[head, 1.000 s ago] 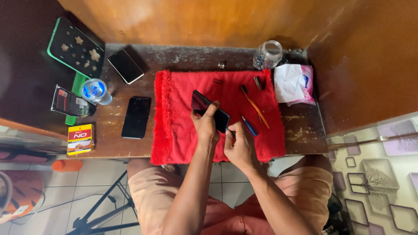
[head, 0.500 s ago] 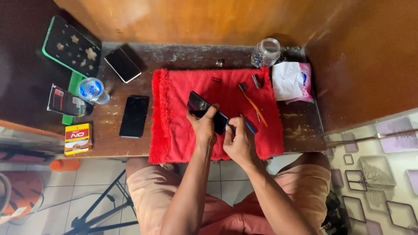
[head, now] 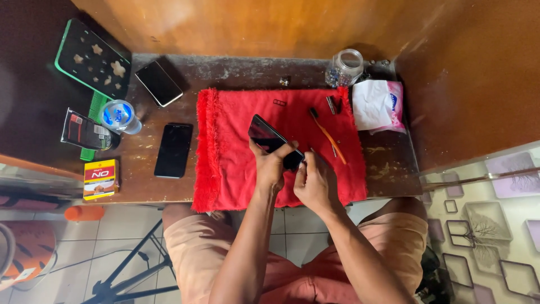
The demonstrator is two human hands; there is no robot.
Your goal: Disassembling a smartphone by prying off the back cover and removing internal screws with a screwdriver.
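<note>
I see the red towel (head: pixel 236 163) covering the middle of the small wooden table (head: pixel 388 169), its near edge hanging at the table's front. Bare wood lies open at 9 o'clock of the towel, around a second black phone (head: pixel 174 150); at 2 o'clock sit a glass jar (head: pixel 344 67) and a tissue pack (head: pixel 378 104). My left hand (head: pixel 271 166) is closed around the dark phone (head: pixel 273 141), held tilted over the towel. My right hand (head: pixel 315 183) pinches narrowly at its lower end.
</note>
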